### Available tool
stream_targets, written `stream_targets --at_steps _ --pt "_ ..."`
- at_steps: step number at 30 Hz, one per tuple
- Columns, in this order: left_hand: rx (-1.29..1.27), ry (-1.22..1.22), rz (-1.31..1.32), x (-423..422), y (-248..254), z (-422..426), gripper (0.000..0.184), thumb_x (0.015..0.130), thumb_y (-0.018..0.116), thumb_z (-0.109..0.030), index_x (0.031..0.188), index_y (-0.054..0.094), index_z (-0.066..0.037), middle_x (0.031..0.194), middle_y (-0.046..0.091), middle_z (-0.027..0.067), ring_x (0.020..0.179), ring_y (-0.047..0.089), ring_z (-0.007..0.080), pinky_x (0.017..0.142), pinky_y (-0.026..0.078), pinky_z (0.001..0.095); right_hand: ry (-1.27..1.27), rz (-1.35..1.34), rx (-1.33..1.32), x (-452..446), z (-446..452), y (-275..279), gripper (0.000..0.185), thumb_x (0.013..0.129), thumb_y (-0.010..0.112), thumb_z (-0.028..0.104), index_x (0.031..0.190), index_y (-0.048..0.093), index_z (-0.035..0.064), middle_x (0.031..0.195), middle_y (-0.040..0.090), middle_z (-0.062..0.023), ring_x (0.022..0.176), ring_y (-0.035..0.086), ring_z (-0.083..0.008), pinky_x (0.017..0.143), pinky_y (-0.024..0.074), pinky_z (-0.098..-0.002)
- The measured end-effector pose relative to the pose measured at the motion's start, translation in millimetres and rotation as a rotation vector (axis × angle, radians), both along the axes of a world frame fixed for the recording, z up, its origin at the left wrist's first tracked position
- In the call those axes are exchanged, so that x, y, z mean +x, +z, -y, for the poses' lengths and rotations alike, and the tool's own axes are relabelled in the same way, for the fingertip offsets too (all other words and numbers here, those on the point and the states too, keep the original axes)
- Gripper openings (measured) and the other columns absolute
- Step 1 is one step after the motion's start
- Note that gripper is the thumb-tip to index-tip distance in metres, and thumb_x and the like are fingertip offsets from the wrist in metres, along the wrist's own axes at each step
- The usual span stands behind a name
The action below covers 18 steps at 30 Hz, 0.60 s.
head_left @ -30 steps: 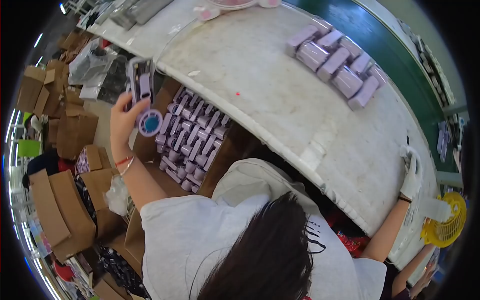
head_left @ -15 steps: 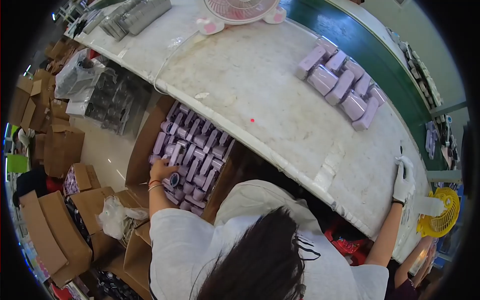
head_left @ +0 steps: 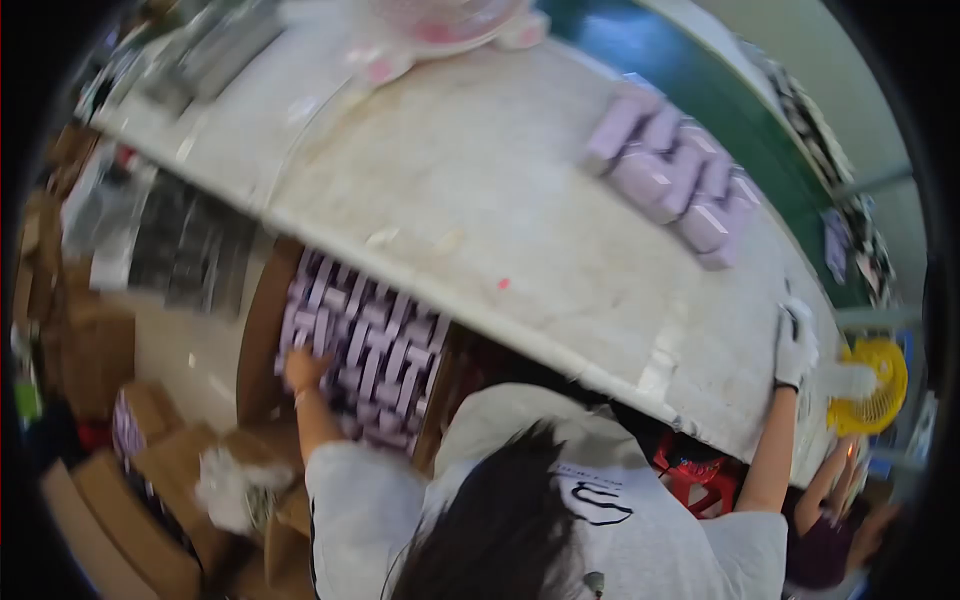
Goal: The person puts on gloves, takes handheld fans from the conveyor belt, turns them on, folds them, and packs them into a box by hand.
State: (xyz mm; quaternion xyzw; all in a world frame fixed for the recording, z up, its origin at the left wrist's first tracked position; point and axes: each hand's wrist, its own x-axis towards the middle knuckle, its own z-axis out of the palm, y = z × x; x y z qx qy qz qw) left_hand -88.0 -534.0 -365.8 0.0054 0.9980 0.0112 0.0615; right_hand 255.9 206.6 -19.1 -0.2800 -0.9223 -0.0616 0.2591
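My left hand (head_left: 304, 370) is bare, with bands at the wrist. It reaches over the near left side of a cardboard box (head_left: 262, 330) packed with rows of lilac plastic devices (head_left: 375, 345). The fingers touch or lie just above these devices; motion blur hides whether they grip one. My right hand (head_left: 796, 345), in a white glove, rests on the right end of the white table (head_left: 480, 190) with its fingers stretched out. Farther back on the tabletop, a group of lilac devices with clear parts (head_left: 665, 180) lies in close rows.
A pink-and-white fan (head_left: 445, 25) stands at the table's back; a yellow fan (head_left: 872, 385) is at the right. Cardboard boxes (head_left: 110, 510) and a plastic bag (head_left: 232, 485) crowd the left floor. A red stool (head_left: 690, 475) is under the table. Another person's arms (head_left: 830, 485) show at lower right.
The view has shifted and blurred. My left hand stays over the box, slightly nearer its left edge. My right hand remains on the table's right end.
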Motion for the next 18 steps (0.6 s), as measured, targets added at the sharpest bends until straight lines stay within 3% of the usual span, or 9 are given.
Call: stream_targets --at_steps 2,3,4,5,6,9,10,13,18 --pt "0.062 0.022 0.189 -5 10 0 0.053 0.063 0.075 -0.049 0.086 0.069 -0.001 0.088 0.065 0.0236 0.091 0.062 0.0376 0.077 0.05 0.0476 -0.033 -0.054 0.081 -10 13 5 0.014 0.081 0.068 0.021 0.095 0.069 0.0196 0.099 0.067 -0.0053 0.093 0.065 -0.0243 0.079 0.0511 -0.0337" --pt "0.031 0.011 0.15 -1 22 -8 0.054 0.064 0.075 -0.049 0.086 0.068 0.0 0.089 0.065 0.0242 0.087 0.062 0.0381 0.076 0.05 0.0485 -0.091 -0.025 0.138 -14 18 9 0.01 0.079 0.069 0.022 0.089 0.068 0.0198 0.096 0.067 -0.0042 0.088 0.065 -0.0248 0.074 0.0516 -0.0341" --pt "0.031 -0.1 -0.064 -4 -24 20 0.056 0.061 0.076 -0.049 0.084 0.067 0.001 0.087 0.064 0.0246 0.085 0.062 0.0391 0.073 0.05 0.0492 -0.06 -0.045 0.141 -18 25 20 0.008 0.078 0.068 0.023 0.086 0.068 0.0203 0.093 0.067 -0.0045 0.084 0.065 -0.025 0.071 0.0513 -0.0352" --pt "0.039 0.02 0.216 -7 21 -5 0.062 0.059 0.078 -0.05 0.088 0.066 0.004 0.092 0.064 0.0262 0.087 0.062 0.04 0.075 0.05 0.047 -0.088 -0.03 0.163 -18 26 25 0.009 0.076 0.069 0.024 0.085 0.069 0.0214 0.093 0.068 -0.0038 0.084 0.065 -0.0247 0.071 0.0511 -0.0364" --pt "-0.073 -0.08 0.196 -25 -29 30 0.079 0.065 0.07 -0.063 0.111 0.06 0.0 0.101 0.064 0.022 0.093 0.063 0.0389 0.08 0.05 0.0484 -0.145 -0.004 0.193 -7 15 16 0.012 0.075 0.069 0.029 0.085 0.07 0.0217 0.093 0.068 -0.0024 0.084 0.064 -0.0234 0.068 0.0505 -0.0358" --pt "0.024 -0.117 0.135 -44 -12 -31 0.078 0.066 0.069 -0.062 0.112 0.059 0.0 0.102 0.064 0.0215 0.092 0.062 0.0378 0.079 0.05 0.0475 -0.207 -0.015 0.197 4 10 10 0.014 0.078 0.063 0.035 0.082 0.07 0.0244 0.084 0.065 -0.0002 0.072 0.06 -0.0236 0.06 0.0433 -0.0405" --pt "0.048 -0.142 0.125 -47 -8 -57 0.077 0.067 0.069 -0.061 0.112 0.059 0.0 0.102 0.064 0.0213 0.092 0.062 0.0374 0.078 0.05 0.0472 -0.214 -0.026 0.226 10 2 1 0.014 0.078 0.061 0.037 0.081 0.069 0.025 0.083 0.064 -0.0002 0.072 0.059 -0.024 0.059 0.0409 -0.0382" --pt "0.078 -0.207 0.14 -53 -1 -105 0.076 0.068 0.068 -0.06 0.113 0.057 0.001 0.102 0.063 0.0208 0.091 0.062 0.0363 0.078 0.05 0.0463 0.0 -0.311 0.009 16 -18 -23 0.009 0.077 0.064 0.021 0.083 0.068 0.0159 0.087 0.064 -0.0052 0.087 0.058 -0.0264 0.072 0.0471 -0.0403" --pt "0.108 -0.222 0.158 -57 4 -139 0.075 0.07 0.067 -0.058 0.114 0.055 0.001 0.103 0.062 0.02 0.09 0.061 0.0345 0.076 0.05 0.0448 -0.013 -0.284 -0.093 17 -16 -18 0.009 0.077 0.064 0.014 0.085 0.067 0.0121 0.089 0.064 -0.0067 0.092 0.057 -0.0272 0.078 0.0477 -0.0396"
